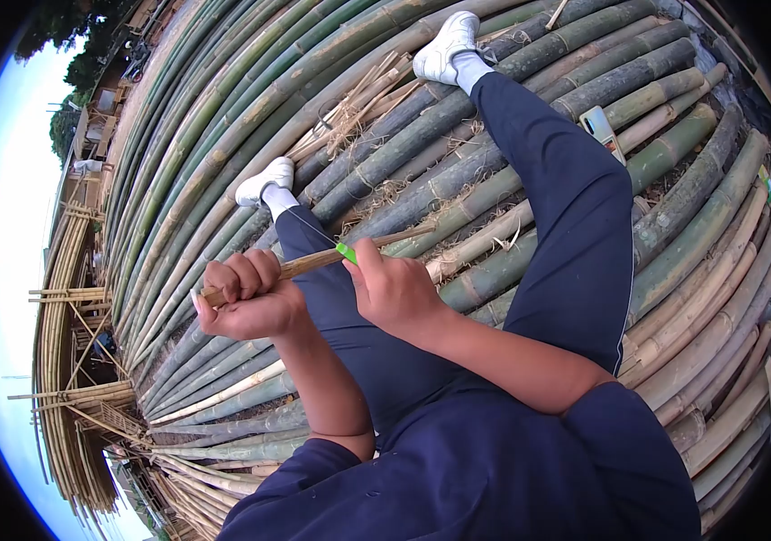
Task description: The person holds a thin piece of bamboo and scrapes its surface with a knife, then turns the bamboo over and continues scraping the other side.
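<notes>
My left hand [250, 293] is closed in a fist around one end of a thin bamboo stick [311, 262], which slants up to the right across my lap. My right hand [394, 284] is wrapped around a knife with a bright green handle [346, 252]. A thin dark blade seems to point up and left from it, over my trouser leg. The green part lies against the stick near its middle. The stick's far end tapers beyond my right knuckles. My right fingers hide most of the handle.
I sit on a wide stack of bamboo poles [458, 194], legs spread. Split bamboo pieces and shavings [358, 108] lie between my feet. A phone [600, 129] rests on the poles beyond my right knee. A rack of upright poles [70, 352] stands at left.
</notes>
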`<state>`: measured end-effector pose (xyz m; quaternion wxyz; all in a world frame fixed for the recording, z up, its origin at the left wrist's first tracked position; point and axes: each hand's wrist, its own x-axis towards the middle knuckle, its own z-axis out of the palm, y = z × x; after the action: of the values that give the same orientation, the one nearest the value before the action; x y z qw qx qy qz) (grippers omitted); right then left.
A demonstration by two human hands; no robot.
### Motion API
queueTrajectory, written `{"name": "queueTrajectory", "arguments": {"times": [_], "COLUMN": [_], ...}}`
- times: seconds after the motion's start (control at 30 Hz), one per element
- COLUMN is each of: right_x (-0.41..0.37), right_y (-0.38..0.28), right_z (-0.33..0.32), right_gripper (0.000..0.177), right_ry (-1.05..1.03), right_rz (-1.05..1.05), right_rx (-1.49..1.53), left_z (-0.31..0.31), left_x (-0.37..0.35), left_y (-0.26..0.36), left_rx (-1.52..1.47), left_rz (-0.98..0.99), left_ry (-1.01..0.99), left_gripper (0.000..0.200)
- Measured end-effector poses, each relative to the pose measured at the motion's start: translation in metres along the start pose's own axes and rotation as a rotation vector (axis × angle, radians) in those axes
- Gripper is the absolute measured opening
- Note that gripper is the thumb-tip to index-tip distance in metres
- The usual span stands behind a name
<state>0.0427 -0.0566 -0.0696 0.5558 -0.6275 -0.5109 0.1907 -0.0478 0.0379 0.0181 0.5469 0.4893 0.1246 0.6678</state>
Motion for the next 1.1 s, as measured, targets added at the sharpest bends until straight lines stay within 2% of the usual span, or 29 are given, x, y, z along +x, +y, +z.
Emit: {"name": "queueTrajectory", "arguments": {"times": [0.03,0.1,0.13,0.17,0.23,0.27,0.37,0.4,0.43,0.5,0.57,0.63,0.7,0.73,0.77,0.83,0.9,0.97,1.03,1.07,1.1], "right_x": [-0.005,-0.011,-0.011,-0.012,-0.005,-0.003,-0.013,-0.024,-0.023,-0.012,-0.005,-0.011,-0.027,-0.021,-0.020,-0.014,-0.011,-0.018,-0.033,-0.030,-0.024], "right_y": [0.010,0.045,0.053,0.053,0.013,-0.006,0.022,0.056,0.054,0.046,0.002,0.008,0.063,0.068,0.062,0.035,-0.005,0.016,0.086,0.082,0.068], "right_z": [0.011,0.034,0.027,0.028,0.007,-0.006,0.018,0.044,0.037,0.019,-0.010,-0.004,0.043,0.033,0.030,0.016,-0.007,0.012,0.061,0.052,0.042], "right_gripper": [0.021,0.020,0.021,0.021,0.022,0.022,0.021,0.021,0.021,0.020,0.022,0.021,0.021,0.020,0.020,0.023,0.020,0.019,0.019,0.019,0.019], "right_ry": [0.097,-0.029,-0.137,-0.120,-0.124,-0.090,-0.154,-0.052,-0.048,-0.198,-0.123,0.040,-0.084,-0.179,-0.169,-0.145,-0.064,-0.016,-0.116,-0.193,-0.178], "right_rz": [-0.084,0.252,0.195,0.190,0.243,0.173,0.107,0.266,0.265,0.202,0.137,-0.116,0.203,0.150,0.151,0.147,0.046,-0.086,0.091,0.089,0.087], "right_rx": [0.065,-0.075,-0.159,-0.160,-0.186,-0.071,-0.111,-0.114,-0.112,-0.276,-0.182,-0.103,-0.197,-0.232,-0.232,-0.245,-0.139,-0.127,-0.259,-0.330,-0.334], "left_z": [0.005,0.014,0.011,0.009,0.004,0.005,0.018,0.021,0.017,0.002,-0.002,-0.002,-0.003,-0.007,-0.011,-0.018,-0.019,-0.016,-0.007,-0.016,-0.021], "left_x": [-0.005,-0.009,-0.008,-0.007,-0.008,-0.010,-0.017,-0.018,-0.016,-0.006,-0.004,-0.007,-0.009,-0.007,-0.002,0.001,-0.001,-0.006,-0.010,-0.005,-0.001], "left_y": [0.000,-0.001,0.000,0.000,0.000,0.001,-0.001,-0.001,0.000,0.000,0.001,0.003,0.005,0.005,0.004,0.005,0.007,0.008,0.008,0.008,0.007], "left_rx": [0.005,0.073,0.037,0.029,-0.009,-0.041,-0.001,0.063,0.063,-0.025,-0.019,-0.008,-0.015,0.013,0.037,0.016,-0.001,-0.002,0.112,0.118,0.108], "left_rz": [-0.002,0.039,0.032,0.035,0.025,0.010,0.006,0.058,0.059,0.035,0.032,0.023,-0.001,0.026,0.051,0.043,0.030,0.024,0.072,0.078,0.080], "left_ry": [0.007,0.002,0.032,0.017,-0.011,-0.052,-0.110,0.020,0.015,0.014,0.005,-0.021,-0.046,0.018,0.075,0.041,0.035,0.029,0.115,0.152,0.141], "left_gripper": [0.044,0.044,0.043,0.043,0.043,0.042,0.042,0.042,0.042,0.043,0.044,0.044,0.044,0.044,0.043,0.043,0.042,0.043,0.043,0.043,0.043]}}
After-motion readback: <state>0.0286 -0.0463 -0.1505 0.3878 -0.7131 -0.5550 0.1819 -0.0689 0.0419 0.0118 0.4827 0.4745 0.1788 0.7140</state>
